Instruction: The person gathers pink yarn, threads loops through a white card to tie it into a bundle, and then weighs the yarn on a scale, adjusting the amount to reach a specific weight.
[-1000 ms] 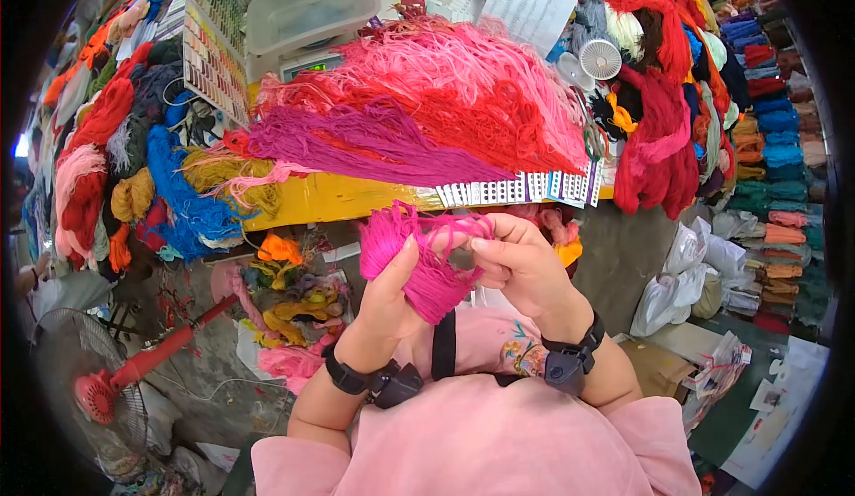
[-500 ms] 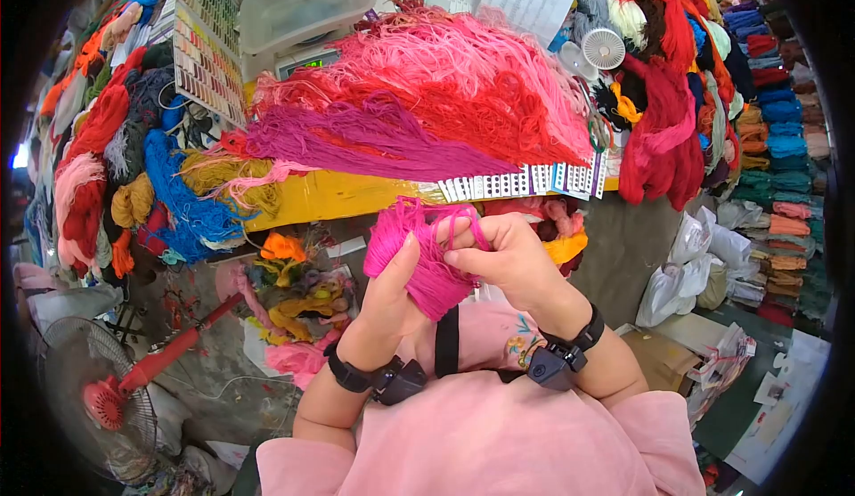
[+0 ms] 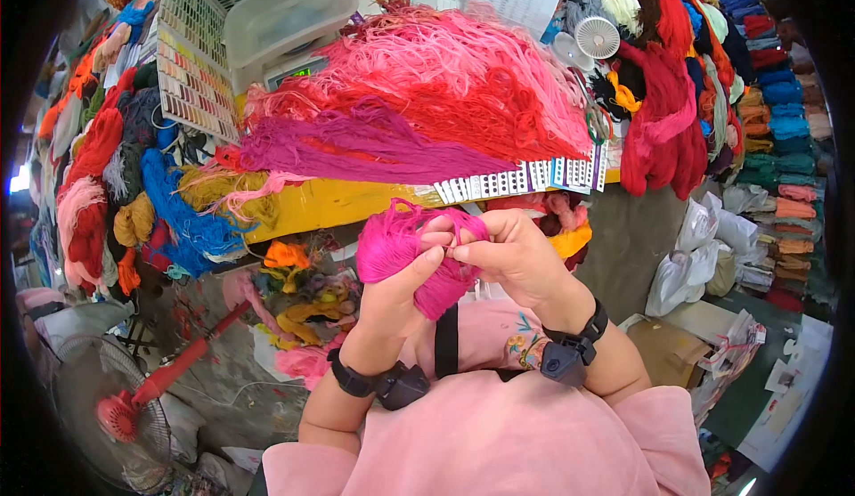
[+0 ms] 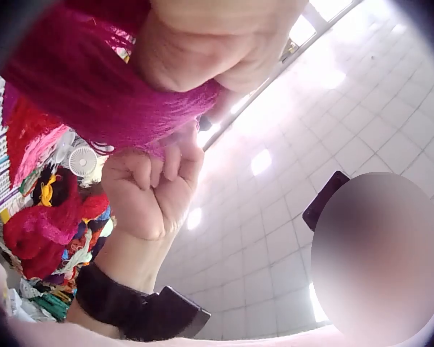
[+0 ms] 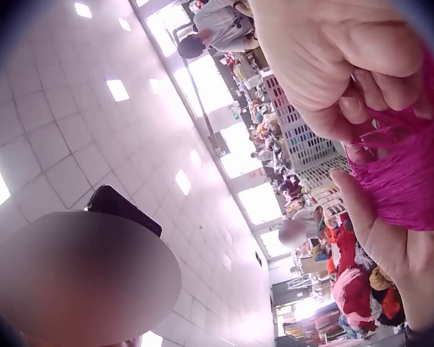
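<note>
A magenta skein of yarn (image 3: 385, 251) is held up in front of the person's chest. The left hand (image 3: 392, 298) grips it from the near side, its thumb pointing up across the strands. At the skein's right end, the right hand (image 3: 527, 263) pinches a few loose strands between thumb and fingers, right beside the left thumb tip. In the left wrist view the skein (image 4: 123, 108) stretches between both hands, with the right hand (image 4: 153, 189) curled below it. Curled right fingers (image 5: 354, 108) lie against the skein (image 5: 409, 177) in the right wrist view.
Pink, red and purple yarn (image 3: 445, 95) is heaped on a yellow table (image 3: 321, 204). White cards with dark holes (image 3: 517, 182) line its front edge. A plastic tub (image 3: 289, 20) and colour chart (image 3: 196, 77) stand at the back left. A red-based fan (image 3: 118, 416) stands lower left.
The left thumb has moved right, toward the right fingertips. The right hand has shifted along the loose strands, and the loop it held out has drawn closer to the skein.
</note>
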A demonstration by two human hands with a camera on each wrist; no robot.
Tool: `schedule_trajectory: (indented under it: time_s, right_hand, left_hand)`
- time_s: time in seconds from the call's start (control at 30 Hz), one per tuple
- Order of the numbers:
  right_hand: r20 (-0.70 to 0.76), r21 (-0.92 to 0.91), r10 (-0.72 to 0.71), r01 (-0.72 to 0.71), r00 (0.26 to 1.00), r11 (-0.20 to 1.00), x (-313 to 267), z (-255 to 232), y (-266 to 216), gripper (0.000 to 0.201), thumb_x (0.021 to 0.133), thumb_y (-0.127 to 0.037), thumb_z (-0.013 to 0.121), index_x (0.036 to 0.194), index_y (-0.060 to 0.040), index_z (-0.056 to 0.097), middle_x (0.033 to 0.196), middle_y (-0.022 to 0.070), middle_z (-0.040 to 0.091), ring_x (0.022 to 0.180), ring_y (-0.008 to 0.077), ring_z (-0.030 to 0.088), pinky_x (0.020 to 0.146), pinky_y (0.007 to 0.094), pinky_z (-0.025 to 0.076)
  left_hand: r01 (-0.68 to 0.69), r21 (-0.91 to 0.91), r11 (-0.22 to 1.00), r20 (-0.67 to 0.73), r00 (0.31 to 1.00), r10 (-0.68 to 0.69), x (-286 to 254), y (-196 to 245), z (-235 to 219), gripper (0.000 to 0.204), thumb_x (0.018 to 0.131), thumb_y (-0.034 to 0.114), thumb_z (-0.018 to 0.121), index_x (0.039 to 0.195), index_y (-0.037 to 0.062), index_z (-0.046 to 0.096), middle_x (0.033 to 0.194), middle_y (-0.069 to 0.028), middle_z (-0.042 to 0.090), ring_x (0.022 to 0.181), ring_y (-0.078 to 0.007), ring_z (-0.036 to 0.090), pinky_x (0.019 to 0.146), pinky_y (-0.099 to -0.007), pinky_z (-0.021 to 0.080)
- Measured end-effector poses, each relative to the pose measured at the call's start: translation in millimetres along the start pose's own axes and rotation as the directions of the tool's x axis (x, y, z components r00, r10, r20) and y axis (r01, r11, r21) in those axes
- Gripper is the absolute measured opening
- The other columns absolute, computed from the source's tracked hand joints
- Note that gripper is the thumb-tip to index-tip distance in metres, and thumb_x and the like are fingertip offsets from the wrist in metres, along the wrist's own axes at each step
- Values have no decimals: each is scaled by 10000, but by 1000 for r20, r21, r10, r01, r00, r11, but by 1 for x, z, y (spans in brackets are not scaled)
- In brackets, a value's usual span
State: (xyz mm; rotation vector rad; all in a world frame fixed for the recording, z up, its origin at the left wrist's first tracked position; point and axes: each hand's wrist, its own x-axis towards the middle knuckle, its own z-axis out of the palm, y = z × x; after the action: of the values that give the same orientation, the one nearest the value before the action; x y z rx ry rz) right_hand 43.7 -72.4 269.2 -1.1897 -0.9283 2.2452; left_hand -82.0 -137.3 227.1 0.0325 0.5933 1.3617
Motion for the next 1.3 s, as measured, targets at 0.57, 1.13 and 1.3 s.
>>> schedule_trajectory:
  time_s: [0.57,1.13,1.3]
  right_hand:
    - [187,-564,-43,143,981,813,-24,-101,-52,84,729,-60,550,723,24,553,659,20,533,591,83,490,517,223,392]
    - [-418,-10,-662,725,622,688,-67,-612,-152,115,803,-72,418,762,-15,509,770,101,541,769,181,520,744,290,414]
    - [-440,-421,-334,137,834,897,79,-432,-5,114,711,-105,547,760,-14,596,749,43,575,693,101,528,632,229,410]
  left_hand:
    - [412,363,836,-136,911,-389,63,12,8,177,799,135,458,654,35,476,530,-33,457,362,-65,338,339,-175,237]
    - [-229,-457,859,-471,882,-16,120,47,-175,181,835,148,388,830,-5,485,523,42,349,385,-8,310,356,-152,285]
    - [348,22,937,-403,861,-310,221,-109,-112,204,812,120,439,949,-16,507,583,18,459,385,-21,304,347,-166,266]
